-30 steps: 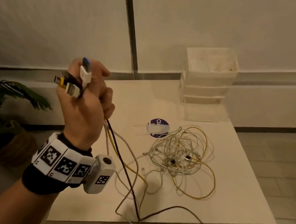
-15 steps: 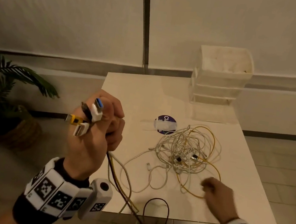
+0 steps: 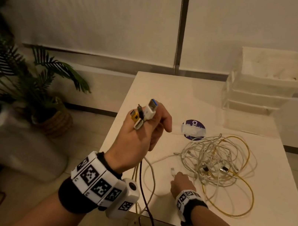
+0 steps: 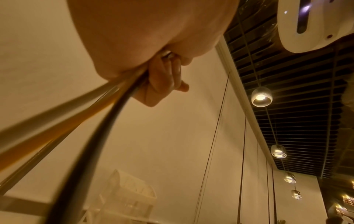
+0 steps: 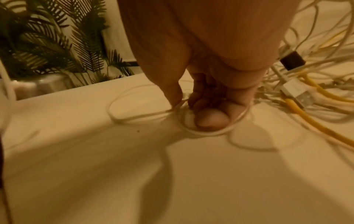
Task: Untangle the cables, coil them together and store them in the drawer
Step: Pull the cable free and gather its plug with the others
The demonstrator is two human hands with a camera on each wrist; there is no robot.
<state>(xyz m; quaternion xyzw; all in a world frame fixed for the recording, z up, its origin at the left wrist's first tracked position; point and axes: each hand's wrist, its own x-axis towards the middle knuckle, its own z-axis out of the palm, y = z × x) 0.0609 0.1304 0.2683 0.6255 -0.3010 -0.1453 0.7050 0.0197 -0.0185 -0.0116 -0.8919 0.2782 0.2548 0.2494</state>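
From the head view, the left hand (image 3: 136, 138) grips four plugs (image 3: 144, 115) raised beside the surface (image 3: 273, 220), cords trailing down. The tangle (image 3: 216, 160) lies mid-surface, near the drawers (image 3: 261, 87). Only the right wrist view shows the right hand (image 5: 201, 84) pinching a white cable (image 5: 145, 116) (fingertips down on the surface).

Head camera looks down and forward over the white table (image 3: 166, 96). Left wrist camera faces up past the left hand (image 4: 153, 37), close, toward the ceiling. Right wrist camera hugs the table (image 5: 95, 166). Head and right views share the cable tangle (image 3: 215, 158).
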